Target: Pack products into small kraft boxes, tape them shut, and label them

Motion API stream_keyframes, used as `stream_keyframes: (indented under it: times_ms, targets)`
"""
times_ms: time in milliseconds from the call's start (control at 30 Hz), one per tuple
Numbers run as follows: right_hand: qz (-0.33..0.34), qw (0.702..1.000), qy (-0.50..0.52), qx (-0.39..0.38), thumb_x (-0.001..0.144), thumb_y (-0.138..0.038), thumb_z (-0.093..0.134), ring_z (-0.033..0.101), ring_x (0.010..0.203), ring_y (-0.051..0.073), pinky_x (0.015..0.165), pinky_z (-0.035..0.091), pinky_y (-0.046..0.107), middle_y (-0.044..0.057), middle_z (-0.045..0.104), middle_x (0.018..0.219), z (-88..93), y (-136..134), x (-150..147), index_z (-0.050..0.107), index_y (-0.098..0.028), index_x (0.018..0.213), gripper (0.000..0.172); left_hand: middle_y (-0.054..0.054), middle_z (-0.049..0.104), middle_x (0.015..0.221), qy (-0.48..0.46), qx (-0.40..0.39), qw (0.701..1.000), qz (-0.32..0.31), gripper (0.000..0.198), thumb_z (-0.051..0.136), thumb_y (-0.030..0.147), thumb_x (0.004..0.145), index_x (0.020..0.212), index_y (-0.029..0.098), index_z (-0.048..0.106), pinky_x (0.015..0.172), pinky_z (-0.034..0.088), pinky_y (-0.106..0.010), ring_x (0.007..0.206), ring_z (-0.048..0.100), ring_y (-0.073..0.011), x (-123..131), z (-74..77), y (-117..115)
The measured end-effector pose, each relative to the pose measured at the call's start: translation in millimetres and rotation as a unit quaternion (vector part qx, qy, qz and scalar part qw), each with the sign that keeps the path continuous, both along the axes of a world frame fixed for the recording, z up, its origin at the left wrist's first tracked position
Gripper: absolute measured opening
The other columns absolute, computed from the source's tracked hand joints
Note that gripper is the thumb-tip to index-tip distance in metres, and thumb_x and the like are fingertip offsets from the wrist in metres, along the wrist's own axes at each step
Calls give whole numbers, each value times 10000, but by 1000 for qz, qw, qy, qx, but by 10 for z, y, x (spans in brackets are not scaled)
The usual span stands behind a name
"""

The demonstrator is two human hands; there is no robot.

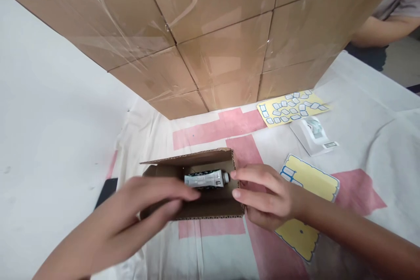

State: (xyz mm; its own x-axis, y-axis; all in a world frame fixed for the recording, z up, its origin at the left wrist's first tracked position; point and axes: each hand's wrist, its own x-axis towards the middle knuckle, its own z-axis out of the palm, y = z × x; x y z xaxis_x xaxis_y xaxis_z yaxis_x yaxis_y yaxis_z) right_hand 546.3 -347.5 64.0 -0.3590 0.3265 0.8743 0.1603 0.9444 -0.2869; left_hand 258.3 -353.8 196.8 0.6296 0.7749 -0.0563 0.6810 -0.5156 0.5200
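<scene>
An open cardboard box stands on the cloth in front of me, its long side running left to right. Inside lies a grey and white tube with a dark cap toward the right wall. My left hand reaches over the box's left part, slightly blurred. Its fingers are stretched out and apart, near the tube's left end; whether they touch it I cannot tell. My right hand holds the box's right wall, with two fingertips hooked over the rim beside the cap and other fingers outside.
Stacked cardboard cartons wrapped in clear film rise behind the box. To the right lie a yellow patterned sheet, a white device and a yellow card. A dark flat object lies left. Another person's arm shows at upper right.
</scene>
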Motion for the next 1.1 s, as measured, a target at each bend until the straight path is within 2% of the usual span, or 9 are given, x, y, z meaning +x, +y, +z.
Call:
stream_keyframes:
  times_ms: [67, 133, 267, 367, 533, 700, 800, 933, 1100]
  targets:
    - [7, 999, 46, 15, 826, -164, 502, 648, 944, 234, 747, 592, 399, 149, 633, 1135, -77, -12, -28, 617, -135, 1194, 387, 14, 772, 1018, -125, 147, 974, 115, 266, 540, 323, 941, 1135, 347, 721, 750, 626, -349, 941, 730, -240, -360, -158, -274]
    - [16, 999, 50, 7, 865, -261, 489, 639, 1023, 283, 783, 574, 442, 152, 665, 1095, -116, -15, -53, 627, -118, 1208, 396, -33, 709, 1195, -226, 176, 920, 268, 344, 565, 507, 923, 1168, 311, 707, 889, 616, -441, 1127, 665, -298, -629, -511, -521]
    - [17, 997, -66, -31, 968, -455, 441, 612, 1200, 314, 1008, 450, 505, 127, 745, 1118, -118, 2, -84, 627, -111, 1255, 485, -94, 525, 1518, -213, 82, 926, 300, 708, 513, 730, 873, 1427, 291, 556, 1167, 421, -553, 1410, 479, -363, -750, -1225, -784]
    - [12, 994, -95, -47, 982, -447, 465, 633, 1195, 302, 1047, 402, 502, 118, 755, 1127, -116, 2, -96, 617, -135, 1236, 429, -81, 498, 1553, -211, 91, 931, 283, 637, 395, 701, 941, 1398, 305, 593, 1238, 281, -597, 1473, 400, -357, -688, -1432, -781]
    - [16, 988, -47, -147, 855, -332, 651, 599, 1236, 316, 1029, 461, 510, 158, 662, 1229, -51, -78, -92, 459, -192, 1357, 556, -59, 640, 1391, -253, 91, 909, 320, 342, 493, 451, 987, 1198, 298, 713, 1245, 276, -592, 1479, 395, -321, -552, -1452, -571]
    - [-96, 945, -44, -310, 804, -253, 698, 322, 1485, 339, 1126, 397, 563, 209, 372, 1552, 169, -44, -88, 106, -230, 1587, 983, -33, 290, 1673, -330, 49, 860, 387, 675, 576, 414, 948, 1561, 394, 293, 1230, 311, -558, 1518, 328, -306, -218, -1403, -405]
    - [-42, 964, -51, -257, 876, -227, 625, 525, 1334, 261, 1129, 402, 515, 129, 621, 1333, 224, 26, -87, 228, -253, 1562, 793, 2, 170, 1713, -309, 85, 879, 352, 705, 534, 350, 972, 1585, 433, 194, 1248, 264, -553, 1559, 229, -285, -212, -1375, -395]
    - [-53, 985, -115, -114, 887, -289, 625, 641, 1181, 256, 1154, 352, 520, 99, 733, 1095, 160, -2, -49, 542, -204, 1320, 449, 1, 515, 1514, -134, 177, 946, 235, 430, 484, 227, 984, 1364, 402, 586, 1230, 264, -501, 1478, 375, -253, -431, -1335, -404]
    - [-100, 975, -157, -123, 920, -259, 582, 590, 1304, 265, 1160, 331, 503, 140, 726, 1213, 143, -167, -29, 554, -154, 1321, 415, -51, 696, 1198, 24, 341, 936, 76, 464, 568, 208, 939, 1396, 287, 575, 1111, 339, -435, 1103, 624, -225, -281, -1124, -426]
